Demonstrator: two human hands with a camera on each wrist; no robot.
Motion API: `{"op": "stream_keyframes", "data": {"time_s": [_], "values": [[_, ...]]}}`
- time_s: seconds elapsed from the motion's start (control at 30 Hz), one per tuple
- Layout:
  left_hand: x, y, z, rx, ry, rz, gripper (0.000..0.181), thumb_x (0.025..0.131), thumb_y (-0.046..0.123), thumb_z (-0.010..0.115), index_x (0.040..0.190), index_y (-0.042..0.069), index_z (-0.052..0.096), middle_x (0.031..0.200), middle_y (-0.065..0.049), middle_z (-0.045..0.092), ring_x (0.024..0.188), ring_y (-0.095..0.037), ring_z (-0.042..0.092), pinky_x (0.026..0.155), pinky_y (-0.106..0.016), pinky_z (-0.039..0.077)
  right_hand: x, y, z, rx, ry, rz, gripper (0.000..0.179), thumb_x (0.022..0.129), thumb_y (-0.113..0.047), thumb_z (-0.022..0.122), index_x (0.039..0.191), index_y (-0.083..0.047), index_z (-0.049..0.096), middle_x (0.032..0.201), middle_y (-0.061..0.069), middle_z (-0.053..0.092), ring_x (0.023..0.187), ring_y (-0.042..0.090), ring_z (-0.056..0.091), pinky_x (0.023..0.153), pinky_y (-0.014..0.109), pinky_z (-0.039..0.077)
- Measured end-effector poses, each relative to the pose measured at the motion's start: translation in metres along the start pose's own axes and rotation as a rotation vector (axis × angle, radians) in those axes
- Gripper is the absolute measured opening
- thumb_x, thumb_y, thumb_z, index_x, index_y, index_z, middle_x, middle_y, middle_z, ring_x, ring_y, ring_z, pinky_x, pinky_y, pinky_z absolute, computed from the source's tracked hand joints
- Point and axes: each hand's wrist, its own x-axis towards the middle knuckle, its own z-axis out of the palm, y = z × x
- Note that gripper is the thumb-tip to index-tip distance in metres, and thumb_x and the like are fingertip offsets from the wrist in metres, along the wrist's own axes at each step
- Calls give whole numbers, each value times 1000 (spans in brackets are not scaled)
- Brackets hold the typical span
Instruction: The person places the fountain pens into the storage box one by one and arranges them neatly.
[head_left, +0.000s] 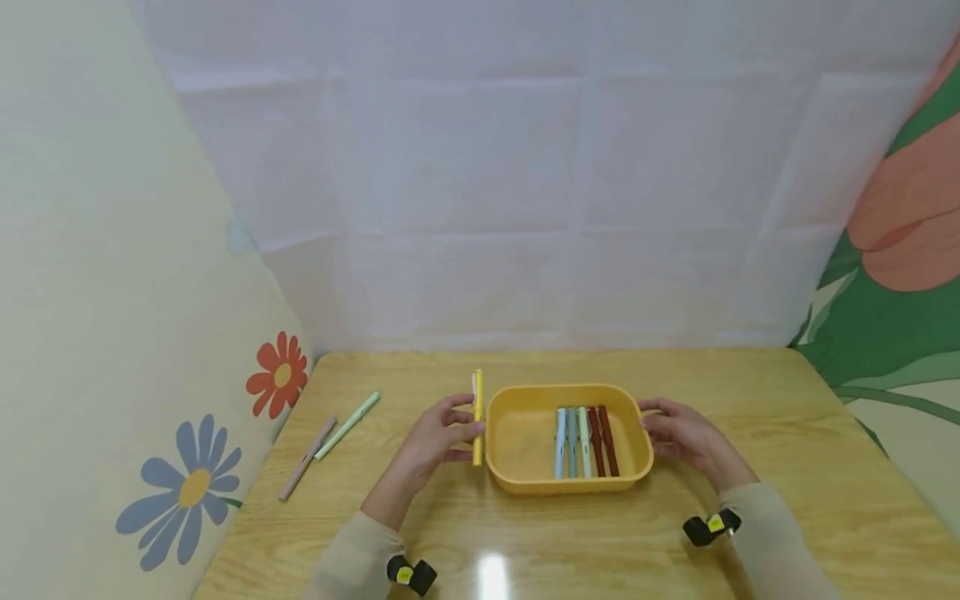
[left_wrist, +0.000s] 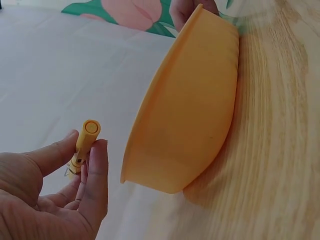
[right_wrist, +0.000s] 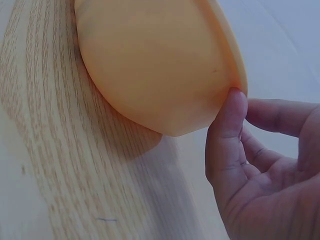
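Yellow clip pen (head_left: 478, 407): pinched by left hand (head_left: 441, 435), just left of tray (head_left: 519, 437). Right hand (head_left: 684, 435): pinching tray's right rim. Step, apparently: filling tray; next calls for lowering pen inside.

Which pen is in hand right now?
The yellow pen, pinched in the left hand; five others lie in the tray, two on the table.

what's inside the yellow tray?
Left to right in the head view: light blue pen, grey-blue pen, pale green pen, two dark red pens. The tray shows bare floor left of them; anything under the pens is covered.
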Motion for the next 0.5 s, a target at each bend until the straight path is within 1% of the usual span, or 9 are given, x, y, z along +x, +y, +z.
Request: {"op": "stream_keyframes", "data": {"time_s": [0.1, 0.23, 0.4, 0.5], "values": [[1, 2, 2, -1, -14, -6, 62, 94, 12, 72, 148, 3, 43, 115, -15, 59, 88, -20, 66, 73, -37, 62, 0, 1, 0, 12, 0, -1, 42, 100, -10, 59, 137, 6, 46, 91, 1, 69, 80, 12, 65, 64, 26, 58], [1, 5, 6, 13, -27, -2, 64, 94, 12, 72, 149, 1, 41, 114, -15, 59, 88, -21, 66, 71, -36, 62, 0, 2, -1, 12, -7, -12, 43, 100, -11, 58, 138, 7, 45, 92, 1, 70, 81, 12, 66, 65, 26, 59], [3, 7, 13, 21, -19, -9, 61, 93, 9, 71, 148, 4, 44, 112, -14, 59, 89, -26, 66, 70, -37, 62, 0, 2, -2, 19, -15, -19, 45, 101, -11, 58, 139, 8, 43, 94, 2, 70, 82, 13, 67, 68, 27, 59], [4, 8, 16, 21, -9, -13, 61, 94, 7, 70, 149, 5, 44, 113, -14, 59, 89, -24, 66, 70, -37, 62, -1, 1, -1, 17, -15, -20, 46, 101, -11, 59, 139, 8, 43, 95, 2, 70, 83, 13, 67, 69, 28, 59]]}}
